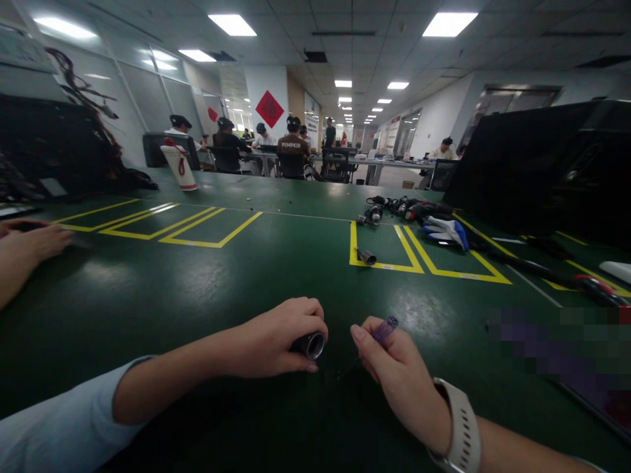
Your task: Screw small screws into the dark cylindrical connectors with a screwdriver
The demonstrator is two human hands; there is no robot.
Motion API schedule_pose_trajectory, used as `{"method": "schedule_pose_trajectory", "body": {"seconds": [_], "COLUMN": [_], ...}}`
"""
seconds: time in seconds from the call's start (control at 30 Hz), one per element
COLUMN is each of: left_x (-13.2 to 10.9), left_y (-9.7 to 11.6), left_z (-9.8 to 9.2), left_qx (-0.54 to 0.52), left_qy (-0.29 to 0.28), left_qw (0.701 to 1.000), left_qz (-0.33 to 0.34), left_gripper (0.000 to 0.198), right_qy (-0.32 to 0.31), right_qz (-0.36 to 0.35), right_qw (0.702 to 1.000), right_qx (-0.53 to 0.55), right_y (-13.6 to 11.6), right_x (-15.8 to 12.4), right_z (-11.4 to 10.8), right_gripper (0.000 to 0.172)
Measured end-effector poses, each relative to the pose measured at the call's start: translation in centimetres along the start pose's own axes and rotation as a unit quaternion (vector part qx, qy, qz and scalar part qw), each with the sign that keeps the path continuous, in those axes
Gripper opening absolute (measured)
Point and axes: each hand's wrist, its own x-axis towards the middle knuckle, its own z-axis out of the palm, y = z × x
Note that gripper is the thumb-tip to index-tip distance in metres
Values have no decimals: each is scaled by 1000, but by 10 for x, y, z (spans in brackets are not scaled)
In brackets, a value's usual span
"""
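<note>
My left hand (290, 335) is wrapped round a dark cylindrical part (311, 345), its round metal-rimmed opening facing right, just above the green table (207, 289). To the right, my right hand (394, 361) holds a screwdriver by its clear purple handle (385, 330); the thin dark shaft points down and left towards the table, a short way from the cylinder. The two do not touch. A similar small metal part (366, 256) lies farther off, inside a yellow taped frame (387, 267).
Dark fittings (374, 213), a blue-and-white glove (446, 233) and a black tool lie at right. A white cup (180, 164) stands at back left. Another person's hand (37, 243) is at the left edge. People sit beyond, and a purple pixelated patch covers the right.
</note>
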Motion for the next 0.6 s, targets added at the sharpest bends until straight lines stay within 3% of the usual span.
{"method": "schedule_pose_trajectory", "body": {"seconds": [0.13, 0.3, 0.6], "left_x": [-3, -3, 4], "left_y": [2, 5, 3], "left_z": [0, 5, 29], "left_qx": [21, -33, -126], "left_qy": [37, 76, 151], "left_qw": [999, 995, 980], "left_qz": [-11, -50, -28], "left_gripper": [26, 25, 26], "right_qy": [6, -3, -17], "right_qz": [8, 11, -8], "right_qw": [1000, 1000, 1000], "right_qx": [-7, -3, 23], "right_y": [0, 1, 2], "right_x": [2, 3, -1], "right_z": [0, 0, 0], "right_gripper": [36, 37, 36]}}
